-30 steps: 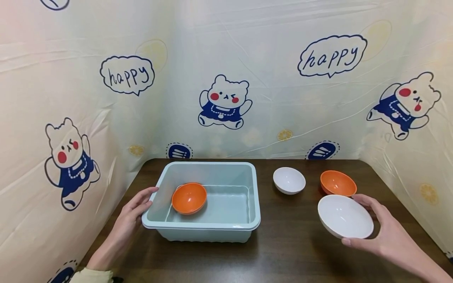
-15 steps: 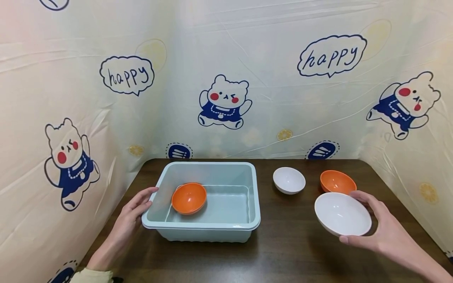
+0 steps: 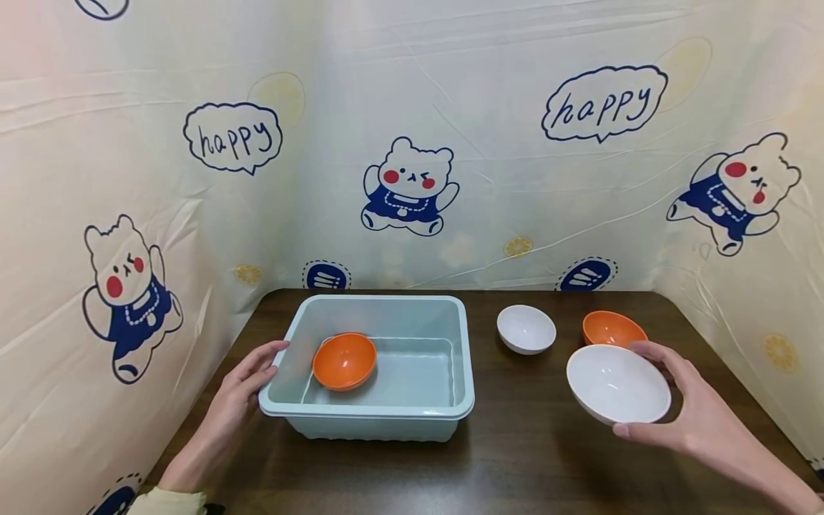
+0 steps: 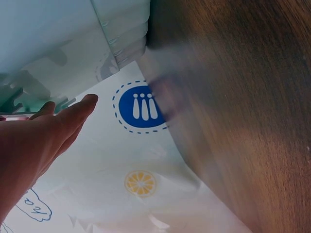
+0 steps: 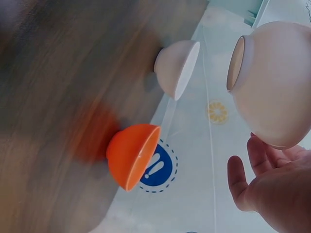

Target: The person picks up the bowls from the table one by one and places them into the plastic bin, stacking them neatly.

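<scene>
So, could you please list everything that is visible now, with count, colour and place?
Table: 1, dark brown, before the person.
Tub: 1, pale blue-green, on the table's left half.
Inner bowl: 1, orange, inside the tub, towards its left.
Small white bowl: 1, white, on the table, right of the tub.
Far bowl: 1, orange, on the table, behind the held bowl.
Held bowl: 1, white, above the table's right half.
Printed cloth: pieces unclear, pale, around the table.
Sleeve: 1, pale yellow, left forearm.
Left hand: 1, touching the tub's left rim.
Right hand: 1, holding the held bowl.
</scene>
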The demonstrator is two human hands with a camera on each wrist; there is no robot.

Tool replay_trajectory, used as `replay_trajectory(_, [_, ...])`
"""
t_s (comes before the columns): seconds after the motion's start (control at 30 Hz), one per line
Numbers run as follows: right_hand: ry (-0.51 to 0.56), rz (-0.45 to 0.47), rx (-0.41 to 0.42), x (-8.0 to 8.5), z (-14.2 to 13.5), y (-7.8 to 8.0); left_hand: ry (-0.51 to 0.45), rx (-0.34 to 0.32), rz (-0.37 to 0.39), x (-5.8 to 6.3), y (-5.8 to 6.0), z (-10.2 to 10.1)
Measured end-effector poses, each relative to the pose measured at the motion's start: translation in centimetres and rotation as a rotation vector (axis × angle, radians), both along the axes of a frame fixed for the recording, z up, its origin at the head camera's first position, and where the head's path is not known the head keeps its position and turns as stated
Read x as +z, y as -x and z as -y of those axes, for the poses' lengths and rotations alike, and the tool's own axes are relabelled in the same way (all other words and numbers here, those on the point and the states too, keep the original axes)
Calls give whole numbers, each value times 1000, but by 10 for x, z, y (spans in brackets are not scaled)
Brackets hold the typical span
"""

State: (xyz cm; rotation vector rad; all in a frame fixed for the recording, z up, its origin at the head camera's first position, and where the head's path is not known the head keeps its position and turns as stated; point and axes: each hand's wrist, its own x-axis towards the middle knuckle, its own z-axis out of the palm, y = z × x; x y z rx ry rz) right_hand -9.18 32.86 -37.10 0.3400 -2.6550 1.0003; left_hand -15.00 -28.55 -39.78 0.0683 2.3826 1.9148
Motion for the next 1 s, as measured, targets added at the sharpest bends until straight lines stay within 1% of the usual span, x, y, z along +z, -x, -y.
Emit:
replay_trajectory(0.17, [23, -13, 26, 2, 4, 2, 3, -3, -1, 0, 1, 0])
replay_trajectory(0.47, [10, -6, 42, 11, 12, 7, 7, -8, -1, 0, 0, 0])
replay_trajectory(0.7, [22, -22, 67, 16, 21, 12, 12, -5, 14, 2, 0, 0])
replay_trajectory(0.9, [25, -38, 83, 20, 28, 16, 6, -4, 10, 0, -1, 0])
replay_trajectory(1.0, [19, -30, 87, 22, 31, 18, 9, -4, 6, 1, -1, 0])
